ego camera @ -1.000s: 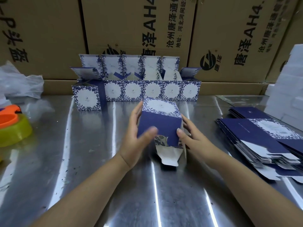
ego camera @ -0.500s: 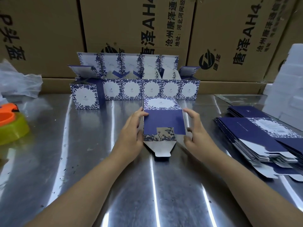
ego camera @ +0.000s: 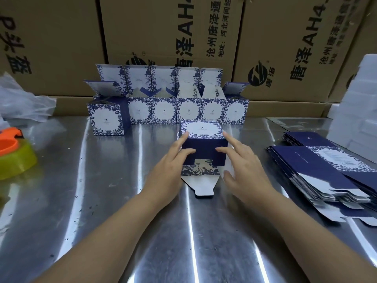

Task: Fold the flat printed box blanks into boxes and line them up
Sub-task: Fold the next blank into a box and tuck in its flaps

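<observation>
A half-folded blue-and-white printed box [ego camera: 204,148] lies on its side on the steel table [ego camera: 102,201], its white tuck flap spread flat toward me. My left hand [ego camera: 169,168] rests against the box's left side, its straight fingers pressing the dark blue panel. My right hand [ego camera: 242,170] hovers at the right side, index finger touching the upper corner, fingers spread. Behind stands a row of folded boxes [ego camera: 189,111] with lids up, and one more box [ego camera: 108,117] at the left front. A fanned stack of flat blanks [ego camera: 318,168] lies at the right.
Large cardboard cartons [ego camera: 163,37] wall off the back of the table. A yellow and orange tape dispenser [ego camera: 14,158] sits at the left edge below a clear plastic bag [ego camera: 22,103]. White foam blocks [ego camera: 357,111] are stacked at the far right.
The box went from lifted in both hands to lying down on the table. My thumbs have moved onto the dark blue top panel, and the fingers have straightened.
</observation>
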